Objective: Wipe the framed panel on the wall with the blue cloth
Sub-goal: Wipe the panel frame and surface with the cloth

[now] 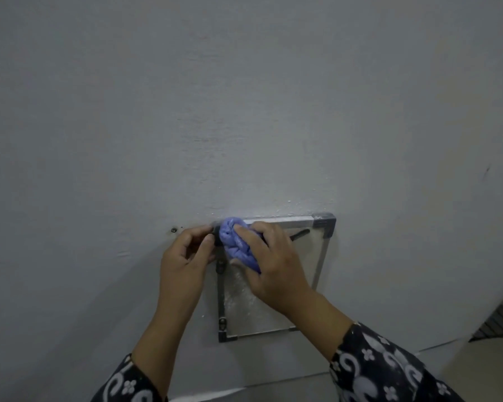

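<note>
I am mid-wipe, my right hand point(269, 261) gripping the bunched blue cloth point(236, 242) against the framed panel's point(321, 258) upper left corner, my left hand point(185, 253) pinching that corner's dark fitting point(216, 234); next, I judge, sweep down across the dusty pane.

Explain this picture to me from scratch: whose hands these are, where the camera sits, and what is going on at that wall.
There is no machine here. A person wears one camera on the head, looking forward and down, so both hands are the wearer's own. The right hand holds a bunched blue cloth against the upper left part of a framed panel fixed to a grey wall. The left hand grips the frame's top left corner, seemingly steadying it. The panel's surface looks speckled with whitish dust. Patterned dark sleeves show at the bottom.
</note>
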